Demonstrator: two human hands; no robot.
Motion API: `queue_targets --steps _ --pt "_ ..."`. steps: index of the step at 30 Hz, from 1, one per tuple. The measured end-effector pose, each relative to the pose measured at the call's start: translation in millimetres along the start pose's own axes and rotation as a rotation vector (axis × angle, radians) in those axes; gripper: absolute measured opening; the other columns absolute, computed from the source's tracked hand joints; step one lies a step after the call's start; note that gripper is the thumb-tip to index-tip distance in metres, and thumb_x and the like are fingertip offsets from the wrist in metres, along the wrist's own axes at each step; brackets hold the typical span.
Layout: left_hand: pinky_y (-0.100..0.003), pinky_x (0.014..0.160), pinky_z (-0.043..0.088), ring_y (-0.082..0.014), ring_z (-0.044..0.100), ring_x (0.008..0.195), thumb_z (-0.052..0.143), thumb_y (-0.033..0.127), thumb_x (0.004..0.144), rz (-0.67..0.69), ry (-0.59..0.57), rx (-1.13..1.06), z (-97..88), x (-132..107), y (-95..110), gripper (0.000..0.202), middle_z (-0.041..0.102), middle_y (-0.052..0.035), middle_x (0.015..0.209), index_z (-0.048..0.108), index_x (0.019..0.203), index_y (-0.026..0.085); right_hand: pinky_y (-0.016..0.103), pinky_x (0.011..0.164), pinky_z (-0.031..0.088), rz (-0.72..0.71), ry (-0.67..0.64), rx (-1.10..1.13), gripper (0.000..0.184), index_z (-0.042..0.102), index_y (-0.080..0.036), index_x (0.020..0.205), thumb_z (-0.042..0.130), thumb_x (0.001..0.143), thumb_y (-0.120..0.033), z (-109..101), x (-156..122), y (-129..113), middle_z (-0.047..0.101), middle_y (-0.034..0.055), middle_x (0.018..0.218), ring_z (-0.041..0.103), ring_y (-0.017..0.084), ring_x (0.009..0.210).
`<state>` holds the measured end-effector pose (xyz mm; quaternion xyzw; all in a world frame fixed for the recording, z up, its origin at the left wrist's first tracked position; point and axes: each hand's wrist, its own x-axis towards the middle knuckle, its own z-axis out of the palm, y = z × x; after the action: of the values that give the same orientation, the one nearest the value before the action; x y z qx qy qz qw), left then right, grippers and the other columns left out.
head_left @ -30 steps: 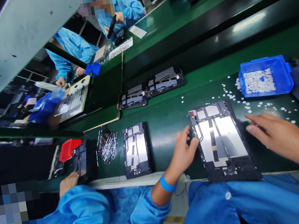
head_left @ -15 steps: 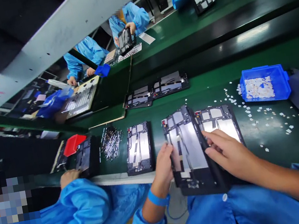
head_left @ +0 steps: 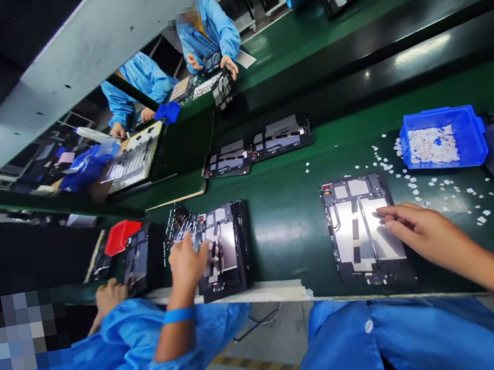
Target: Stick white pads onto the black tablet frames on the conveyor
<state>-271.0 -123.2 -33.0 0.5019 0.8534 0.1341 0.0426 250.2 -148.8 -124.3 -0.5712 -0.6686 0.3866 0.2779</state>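
My left hand reaches out to the left and its fingers close over the left edge of a black tablet frame, which lies on top of a stack at the bench's front edge. My right hand lies flat, fingers stretched out, on the right side of a second tablet frame with silver plates, which rests on the green bench in front of me.
A blue tray of white bits stands at the right, with white bits scattered around it. A pile of metal parts, a red bin and a co-worker's hand are at the left. Two frames lie on the belt; people work opposite.
Both hands lifted one frame off another in front of me. My left hand carried it left onto the stack, while my right hand stayed on the frame left behind.
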Motion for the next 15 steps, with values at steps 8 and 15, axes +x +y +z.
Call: queue_targets --steps 8,15 --pt "-0.037 0.093 0.055 -0.0244 0.067 0.102 0.059 0.026 0.102 0.88 -0.182 -0.049 125.0 -73.7 207.6 0.03 0.071 -0.0087 0.104 0.07 0.131 0.023 0.035 0.077 0.056 -0.056 0.013 -0.043 0.037 0.076 -0.021 0.12 0.053 0.099 -0.042 8.0 16.3 -9.9 0.077 0.0086 0.107 0.072 0.022 0.086" --pt "-0.035 0.093 0.056 -0.0213 0.07 0.099 0.058 0.02 0.104 0.863 -0.171 -0.199 167.3 -54.8 217.5 0.019 0.076 -0.0069 0.102 0.077 0.108 0.021 0.036 0.082 0.056 -0.061 0.038 -0.025 0.036 0.077 -0.02 0.12 0.051 0.1 -0.034 13.2 29.1 -10.6 0.077 0.0084 0.108 0.073 0.023 0.091"
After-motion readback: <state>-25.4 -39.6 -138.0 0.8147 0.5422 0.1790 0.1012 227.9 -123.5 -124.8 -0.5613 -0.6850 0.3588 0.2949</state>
